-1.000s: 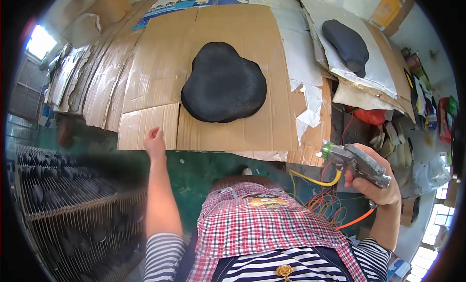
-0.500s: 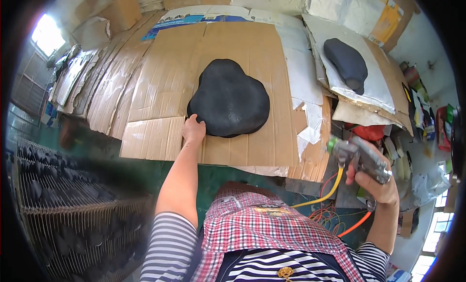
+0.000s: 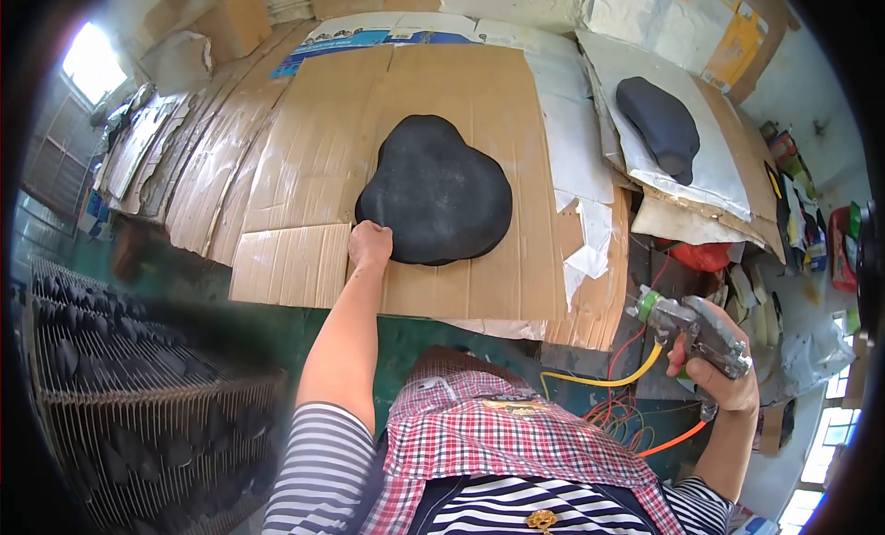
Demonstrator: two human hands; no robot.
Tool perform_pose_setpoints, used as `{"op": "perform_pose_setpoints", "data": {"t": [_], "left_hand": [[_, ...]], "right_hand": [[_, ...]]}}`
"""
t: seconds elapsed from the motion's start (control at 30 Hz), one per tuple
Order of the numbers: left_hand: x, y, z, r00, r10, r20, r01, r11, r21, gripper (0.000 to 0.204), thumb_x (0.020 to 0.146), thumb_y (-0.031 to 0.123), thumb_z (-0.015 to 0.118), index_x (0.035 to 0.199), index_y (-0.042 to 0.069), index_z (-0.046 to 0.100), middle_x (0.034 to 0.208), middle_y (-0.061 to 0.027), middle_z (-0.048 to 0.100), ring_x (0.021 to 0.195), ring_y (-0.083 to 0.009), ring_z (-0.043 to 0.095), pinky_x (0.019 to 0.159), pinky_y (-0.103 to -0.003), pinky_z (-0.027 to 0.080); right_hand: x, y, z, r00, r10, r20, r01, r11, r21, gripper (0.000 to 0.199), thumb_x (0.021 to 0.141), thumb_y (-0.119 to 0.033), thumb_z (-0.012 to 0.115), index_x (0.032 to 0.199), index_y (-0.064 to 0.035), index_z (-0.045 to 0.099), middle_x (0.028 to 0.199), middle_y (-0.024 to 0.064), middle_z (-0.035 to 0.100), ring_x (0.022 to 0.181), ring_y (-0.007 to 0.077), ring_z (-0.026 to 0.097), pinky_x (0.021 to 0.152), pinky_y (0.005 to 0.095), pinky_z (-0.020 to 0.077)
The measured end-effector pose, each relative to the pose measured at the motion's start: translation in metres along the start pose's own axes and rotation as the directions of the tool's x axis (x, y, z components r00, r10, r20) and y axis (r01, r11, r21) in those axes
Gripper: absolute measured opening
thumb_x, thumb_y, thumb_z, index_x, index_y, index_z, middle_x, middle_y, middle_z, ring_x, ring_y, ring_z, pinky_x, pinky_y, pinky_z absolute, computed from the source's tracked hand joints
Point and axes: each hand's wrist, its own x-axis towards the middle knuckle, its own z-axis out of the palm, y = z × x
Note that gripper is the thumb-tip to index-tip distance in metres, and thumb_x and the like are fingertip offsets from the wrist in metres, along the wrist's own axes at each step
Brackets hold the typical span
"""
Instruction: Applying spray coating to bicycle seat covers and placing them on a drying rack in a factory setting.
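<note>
A black, three-lobed padded piece shaped like a wide saddle (image 3: 438,189) lies on a flattened brown cardboard sheet. My left hand (image 3: 371,245) is at its near left edge, fingers closed on the rim; the fingertips are partly hidden. Off to the right, my right hand (image 3: 724,374) is wrapped round a metal spray gun (image 3: 696,332) with a green ring near its nozzle. The nozzle points leftward and stands apart from the black pad. From the gun hang a yellow hose (image 3: 608,381) and an orange hose (image 3: 671,440).
Another dark pad (image 3: 658,125) lies on a white-covered board at the right. A wire rack (image 3: 138,388) with several dark pieces stands at lower left. Coiled thin hoses (image 3: 613,415) are below the table edge. Layered cardboard (image 3: 203,157) covers the bench's left side.
My right hand has brought the spray gun lower, nearer to my body and slightly to the right. My left hand stays at the pad's edge, its fingers more curled.
</note>
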Motion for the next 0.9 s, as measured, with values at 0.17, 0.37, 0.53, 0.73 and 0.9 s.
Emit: {"op": "perform_pose_setpoints", "data": {"t": [0.17,0.37,0.53,0.73,0.9], "left_hand": [[-0.001,0.011,-0.009,0.961,-0.178,0.211,0.255,0.866,-0.43,0.013,0.078,0.014,0.058,0.081,0.002,0.062,0.077,-0.0107,0.063,0.083,-0.0202,0.063,0.065,-0.033,0.053],[0.004,0.008,0.009,0.935,-0.177,0.307,0.35,0.592,-0.726,0.02,0.08,0.006,0.056,0.099,0.003,0.051,0.093,-0.0087,0.052,0.074,-0.0204,0.053,0.063,-0.036,0.053],[0.011,0.0,0.017,0.927,-0.23,0.296,0.373,0.478,-0.796,0.053,0.075,0.001,0.058,0.124,0.004,0.039,0.11,-0.0131,0.051,0.089,-0.0253,0.056,0.062,-0.038,0.055],[0.002,0.039,-0.032,0.872,0.335,0.357,0.401,-0.072,-0.913,0.05,0.074,-0.004,0.056,0.12,0.01,0.042,0.107,-0.0133,0.051,0.094,-0.0306,0.055,0.071,-0.047,0.052],[-0.073,0.047,-0.167,0.901,0.419,0.115,0.248,-0.277,-0.928,0.032,0.081,-0.005,0.047,0.111,0.007,0.049,0.097,-0.0069,0.06,0.085,-0.0186,0.061,0.075,-0.037,0.052]], "right_hand": [[0.012,0.002,0.0,0.98,-0.074,-0.182,0.066,0.997,-0.048,0.07,0.073,-0.022,0.071,0.13,0.0025,0.039,0.08,0.0088,0.058,0.067,0.0162,0.056,0.063,0.0289,0.0469],[-0.005,0.01,-0.016,0.999,0.031,0.045,-0.03,1.0,-0.004,0.068,0.071,-0.013,0.072,0.129,0.002,0.039,0.082,0.0105,0.06,0.07,0.0157,0.059,0.063,0.0284,0.0486],[0.029,0.017,0.003,0.995,-0.082,-0.058,0.082,0.997,-0.002,0.066,0.076,-0.016,0.067,0.132,0.0008,0.037,0.08,0.0082,0.058,0.071,0.0164,0.058,0.067,0.0287,0.0474],[0.058,0.047,0.023,0.99,-0.139,-0.018,0.14,0.988,0.067,0.078,0.079,-0.036,0.066,0.135,0.0042,0.03,0.083,0.0067,0.057,0.073,0.0156,0.056,0.067,0.029,0.0445],[0.099,0.071,0.057,0.971,-0.133,0.198,0.103,0.982,0.157,0.076,0.079,-0.033,0.067,0.136,0.0022,0.031,0.082,0.0076,0.058,0.074,0.0172,0.058,0.069,0.0296,0.0448]]}}
